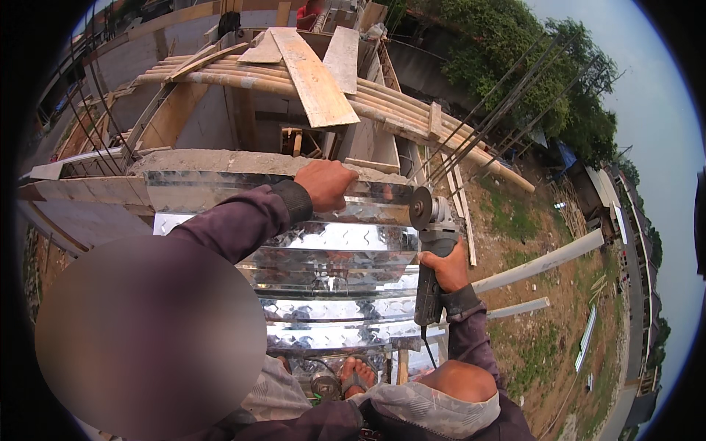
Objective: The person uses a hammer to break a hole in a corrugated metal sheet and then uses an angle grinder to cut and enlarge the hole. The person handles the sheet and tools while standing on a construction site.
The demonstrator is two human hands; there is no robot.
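In my right hand (450, 266) is a dark grey angle grinder (434, 253), its body upright in the picture and its cord hanging from the lower end. The grinder's round disc (421, 209) stands at the right edge of a shiny, ribbed metal sheet (323, 278). I cannot tell whether disc and metal touch. My left hand (323, 185) is closed at the far edge of the sheet, its fingers curled down onto the metal. Just beyond that edge runs a rough concrete ledge (220, 161).
Bamboo poles (397, 110) and loose boards (305, 77) lie across formwork ahead. Thin steel bars (493, 99) stick up at right, above lower ground. Two pale pipes (544, 261) jut out right. My sandalled foot (358, 373) is below the sheet. A person in red (309, 15) is far ahead.
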